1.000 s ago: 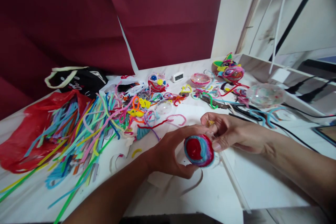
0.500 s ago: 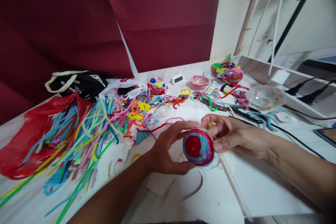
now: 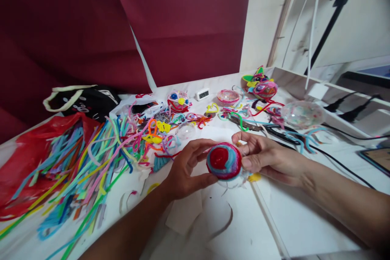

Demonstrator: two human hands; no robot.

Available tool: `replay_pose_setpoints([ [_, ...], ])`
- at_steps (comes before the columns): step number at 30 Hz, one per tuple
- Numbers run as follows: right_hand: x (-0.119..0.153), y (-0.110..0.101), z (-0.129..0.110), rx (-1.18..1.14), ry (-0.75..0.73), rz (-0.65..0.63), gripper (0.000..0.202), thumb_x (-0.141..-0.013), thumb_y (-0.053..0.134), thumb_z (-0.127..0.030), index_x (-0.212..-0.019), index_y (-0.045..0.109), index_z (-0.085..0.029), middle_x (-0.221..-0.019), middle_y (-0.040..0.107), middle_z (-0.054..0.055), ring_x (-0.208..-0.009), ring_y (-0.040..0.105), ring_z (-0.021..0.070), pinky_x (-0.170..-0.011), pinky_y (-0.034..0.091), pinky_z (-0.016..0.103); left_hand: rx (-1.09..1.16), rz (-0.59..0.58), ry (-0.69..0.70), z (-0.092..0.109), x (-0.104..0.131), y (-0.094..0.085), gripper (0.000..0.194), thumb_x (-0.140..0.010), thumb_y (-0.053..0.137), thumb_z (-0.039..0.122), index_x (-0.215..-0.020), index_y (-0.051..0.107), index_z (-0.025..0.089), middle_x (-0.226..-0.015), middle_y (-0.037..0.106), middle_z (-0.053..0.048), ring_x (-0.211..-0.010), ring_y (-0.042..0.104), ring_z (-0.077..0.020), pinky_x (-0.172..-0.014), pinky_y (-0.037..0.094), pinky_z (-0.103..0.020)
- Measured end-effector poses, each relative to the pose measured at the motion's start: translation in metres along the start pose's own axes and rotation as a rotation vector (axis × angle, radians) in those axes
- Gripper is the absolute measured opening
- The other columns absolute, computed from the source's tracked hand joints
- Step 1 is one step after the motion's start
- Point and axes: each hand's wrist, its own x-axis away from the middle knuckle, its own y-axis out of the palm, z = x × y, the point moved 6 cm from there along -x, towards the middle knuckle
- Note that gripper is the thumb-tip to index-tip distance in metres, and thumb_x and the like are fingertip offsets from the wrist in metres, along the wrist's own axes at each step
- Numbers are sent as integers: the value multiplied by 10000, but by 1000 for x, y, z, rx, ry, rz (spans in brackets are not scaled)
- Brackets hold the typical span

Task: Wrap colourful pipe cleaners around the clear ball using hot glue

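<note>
A clear plastic ball (image 3: 224, 160) is held up over the table, its near side covered by coiled red, light blue and purple pipe cleaners. My left hand (image 3: 190, 170) grips it from the left, thumb low and fingers along the top. At its right edge my right hand (image 3: 258, 154) has thumb and fingers closed on the rim. Some of the clear shell shows below the coils. A small yellow piece (image 3: 254, 177) appears just under my right hand; whether it touches the ball I cannot tell.
Left, many loose pipe cleaners (image 3: 100, 158) spill from a red plastic bag (image 3: 18, 158). Behind lie a black bag (image 3: 88, 103), a small digital clock (image 3: 202, 94), decorated balls (image 3: 178, 101) and a clear half shell (image 3: 303, 114). Scissors (image 3: 280, 132) and black cables (image 3: 344, 170) lie right.
The ball has tipped slightly, so its red centre sits higher and further left. Both hands keep their hold. The whole view has shifted a little.
</note>
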Motion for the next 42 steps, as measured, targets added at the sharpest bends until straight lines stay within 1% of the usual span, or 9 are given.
replay_pose_setpoints([
  [5, -2, -2, 1, -11, -39, 42, 623, -531, 935, -176, -986, 513, -224, -589, 613, -76, -467, 420, 50, -452, 226, 188, 80, 80, -51, -5, -1, -3, 500, -764, 831, 225, -1214, 616, 266, -1264, 665, -81, -1191, 639, -230, -1003, 532, -342],
  [9, -5, -2, 4, -60, -67, 43, 622, -545, 936, -180, -988, 501, -227, -559, 569, -94, -448, 358, 37, -447, 198, 189, 129, 109, -65, -6, -3, -3, 456, -782, 816, 239, -1194, 622, 273, -1240, 675, -65, -1151, 658, -222, -957, 555, -329],
  [17, -9, -2, 7, -150, -124, 7, 584, -572, 932, -177, -979, 516, -221, -588, 611, -66, -444, 367, 40, -446, 167, 198, 116, 171, -92, -7, -5, -3, 432, -806, 795, 293, -1195, 608, 260, -1252, 676, -84, -1198, 637, -252, -943, 553, -340],
  [21, -10, -2, 4, -181, -116, 32, 567, -553, 938, -183, -938, 523, -217, -544, 586, -81, -444, 356, 38, -447, 170, 197, 100, 195, -121, -6, -10, -4, 390, -821, 778, 265, -1173, 610, 248, -1261, 664, -88, -1232, 611, -257, -965, 540, -350],
  [24, -11, -5, 1, -214, -147, 56, 575, -529, 946, -175, -938, 543, -217, -538, 576, -86, -445, 345, 39, -440, 187, 187, 71, 216, -163, -8, -16, -6, 377, -819, 782, 284, -1153, 612, 240, -1236, 663, -84, -1208, 617, -245, -981, 525, -354],
  [30, -13, -15, -4, -238, -165, 111, 587, -520, 952, -194, -938, 540, -222, -541, 568, -92, -440, 376, 39, -433, 237, 160, 3, 269, -238, -13, -31, -13, 455, -776, 820, 343, -1159, 599, 239, -1213, 659, -83, -1186, 623, -243, -976, 509, -354],
  [34, -14, -20, -8, -279, -197, 134, 570, -509, 951, -173, -914, 553, -216, -554, 601, -79, -443, 390, 38, -434, 260, 156, -8, 308, -189, -10, -42, -11, 489, -755, 829, 350, -1163, 587, 234, -1185, 666, -85, -1177, 626, -245, -969, 522, -366],
  [39, -15, -25, -12, -323, -241, 176, 537, -519, 946, -154, -905, 576, -210, -548, 612, -71, -441, 389, 40, -431, 269, 156, -107, 363, -143, -6, -46, -6, 372, -806, 780, 314, -1127, 618, 219, -1197, 647, -82, -1190, 602, -231, -985, 521, -357],
  [42, -16, -27, -11, -352, -248, 195, 555, -497, 953, -137, -897, 576, -212, -528, 601, -79, -425, 380, 35, -421, 257, 155, -233, 372, -71, 2, -47, -2, 289, -857, 724, 297, -1127, 645, 233, -1236, 617, -79, -1225, 574, -235, -1002, 509, -356],
])
